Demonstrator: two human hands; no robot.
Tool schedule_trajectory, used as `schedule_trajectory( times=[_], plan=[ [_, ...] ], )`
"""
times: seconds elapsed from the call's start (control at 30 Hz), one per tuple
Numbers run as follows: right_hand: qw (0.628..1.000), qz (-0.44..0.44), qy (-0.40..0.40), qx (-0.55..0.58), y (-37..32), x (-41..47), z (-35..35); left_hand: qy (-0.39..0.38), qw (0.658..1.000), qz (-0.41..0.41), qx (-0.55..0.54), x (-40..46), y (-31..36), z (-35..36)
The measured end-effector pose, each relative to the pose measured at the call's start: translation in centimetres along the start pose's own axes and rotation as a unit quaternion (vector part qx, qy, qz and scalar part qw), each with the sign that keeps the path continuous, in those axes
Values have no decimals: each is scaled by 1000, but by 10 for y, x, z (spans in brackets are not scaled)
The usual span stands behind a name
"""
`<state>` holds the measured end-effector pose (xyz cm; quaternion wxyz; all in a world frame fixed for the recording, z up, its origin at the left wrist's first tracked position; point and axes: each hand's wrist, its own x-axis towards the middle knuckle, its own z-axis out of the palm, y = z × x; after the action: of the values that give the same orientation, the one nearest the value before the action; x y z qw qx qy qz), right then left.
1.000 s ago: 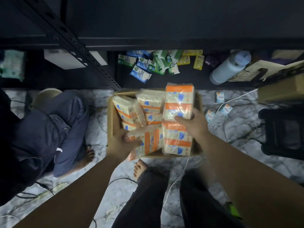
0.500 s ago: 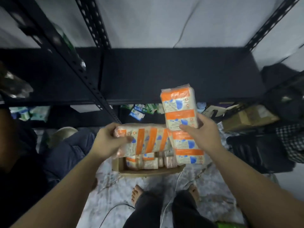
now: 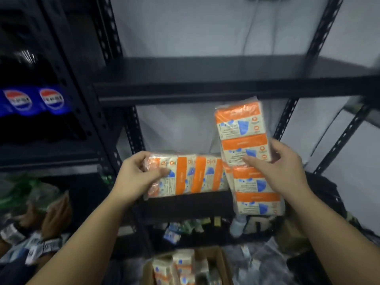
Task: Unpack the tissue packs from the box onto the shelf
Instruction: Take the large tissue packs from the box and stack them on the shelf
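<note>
Left hand (image 3: 135,177): gripping the near end of a sideways tissue pack (image 3: 189,175), thumb on top and fingers curled round its wrapper.
Right hand (image 3: 281,167): clutching an upright tissue pack (image 3: 246,159) at its middle, thumb across the front.
Packs: hanging in the air before the shelf (image 3: 205,89), their inner ends touching.
Box (image 3: 223,262): sitting low on the floor, more packs inside.
Likely step: carrying both packs to a shelf board.
Risk: the slick wrapper may be slipping; the tall pack could be pivoting about its single mid-grip, or striking the shelf lip.
</note>
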<state>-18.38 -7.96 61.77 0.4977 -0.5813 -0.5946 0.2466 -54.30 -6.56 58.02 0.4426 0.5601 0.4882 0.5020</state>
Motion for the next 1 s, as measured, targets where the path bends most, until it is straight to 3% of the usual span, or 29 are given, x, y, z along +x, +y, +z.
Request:
schedule_trajectory(
  times=[0.17,0.5,0.83,1.0],
  plan=[
    [997,-66,41,10,-63,30,-31,21,995,91,-23,29,72,-12],
    [987,-124,102,21,-125,98,-91,25,983,129,-125,101,159,-22],
    [992,-109,52,-20,-113,211,-122,57,991,28,-115,193,198,24],
    [995,-98,-4,-31,-98,267,-132,134,990,50,-11,237,191,53]
  ],
)
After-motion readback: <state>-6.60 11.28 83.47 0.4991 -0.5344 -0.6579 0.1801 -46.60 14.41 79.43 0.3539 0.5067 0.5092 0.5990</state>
